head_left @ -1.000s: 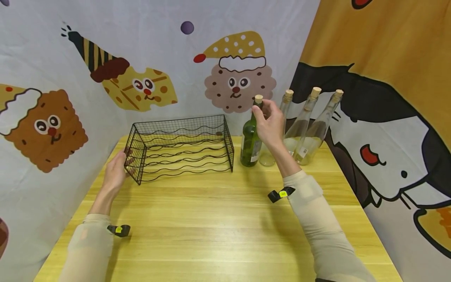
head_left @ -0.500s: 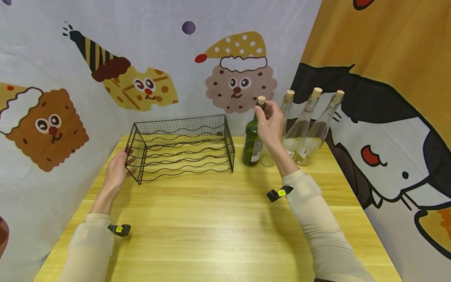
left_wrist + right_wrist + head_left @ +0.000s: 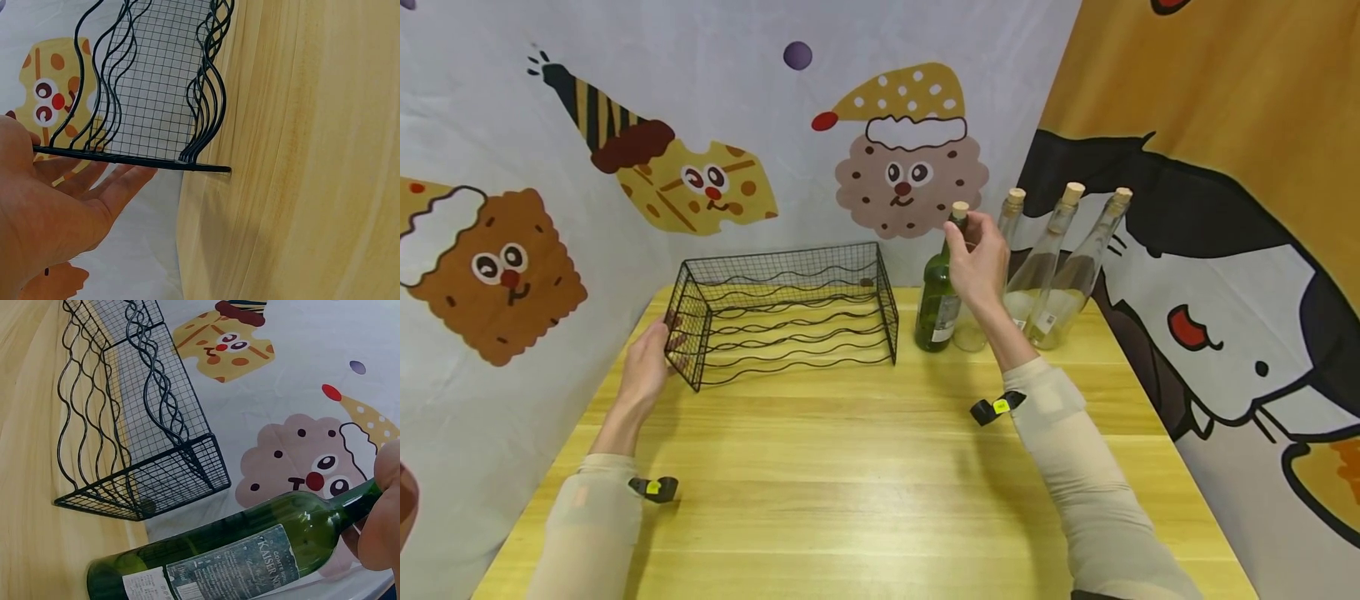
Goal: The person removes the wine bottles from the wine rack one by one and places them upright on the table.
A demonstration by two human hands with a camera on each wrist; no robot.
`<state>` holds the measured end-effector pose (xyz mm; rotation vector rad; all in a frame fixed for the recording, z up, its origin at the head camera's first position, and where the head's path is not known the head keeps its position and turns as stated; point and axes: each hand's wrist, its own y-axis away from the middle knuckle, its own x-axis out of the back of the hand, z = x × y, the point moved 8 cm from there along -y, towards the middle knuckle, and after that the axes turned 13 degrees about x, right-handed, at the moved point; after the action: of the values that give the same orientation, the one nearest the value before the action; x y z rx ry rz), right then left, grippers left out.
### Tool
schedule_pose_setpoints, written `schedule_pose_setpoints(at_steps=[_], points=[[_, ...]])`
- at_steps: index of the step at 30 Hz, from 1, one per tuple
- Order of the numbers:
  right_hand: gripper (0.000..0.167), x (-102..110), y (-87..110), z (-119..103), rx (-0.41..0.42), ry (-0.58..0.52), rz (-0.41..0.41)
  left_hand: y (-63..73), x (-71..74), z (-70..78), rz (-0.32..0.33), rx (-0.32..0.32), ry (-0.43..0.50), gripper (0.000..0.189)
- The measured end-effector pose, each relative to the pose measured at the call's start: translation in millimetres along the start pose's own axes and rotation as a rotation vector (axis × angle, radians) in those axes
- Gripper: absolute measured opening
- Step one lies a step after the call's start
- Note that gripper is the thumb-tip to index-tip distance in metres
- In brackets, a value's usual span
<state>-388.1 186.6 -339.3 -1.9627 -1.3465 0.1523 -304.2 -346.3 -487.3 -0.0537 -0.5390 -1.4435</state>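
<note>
My right hand [image 3: 981, 262] pinches the neck of a green glass wine bottle [image 3: 936, 312] topped with a cork. The bottle is nearly upright, its base close over or on the tabletop just right of a black wire wine rack [image 3: 793, 325]. Its grey label [image 3: 234, 565] shows in the right wrist view. My left hand [image 3: 646, 362] grips the rack's left mesh end, thumb at the edge and fingers along the outer side. Wavy wires run along the rack in two tiers, as the left wrist view shows, and no bottle lies on them.
Several clear corked bottles [image 3: 1037, 275] stand close together right of the green one, partly behind my right hand. The wooden table [image 3: 820, 483] reaches back to a printed cloth [image 3: 737, 50] hanging behind the rack and along the sides.
The green bottle has shifted slightly right and turned, so more of its label shows. My right hand moved with it. My left hand and the rack stay in place.
</note>
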Motion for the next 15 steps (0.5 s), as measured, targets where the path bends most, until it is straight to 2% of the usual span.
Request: schedule_pose_setpoints(at_steps=[3,9,15], points=[[0.04,0,0.5,1,-0.01,0.011,-0.008,-1.8,0.7,-3.0,0.002,0.001,0.004,0.074],[0.041,0,3.5,1,0.0,0.013,-0.014,-0.7,1.8,0.0,0.018,-0.01,-0.019,0.073],[0.055,-1,12.3,-2,0.015,-0.032,-0.09,-2.5,2.7,-2.1,0.04,-0.031,-0.041,0.076]])
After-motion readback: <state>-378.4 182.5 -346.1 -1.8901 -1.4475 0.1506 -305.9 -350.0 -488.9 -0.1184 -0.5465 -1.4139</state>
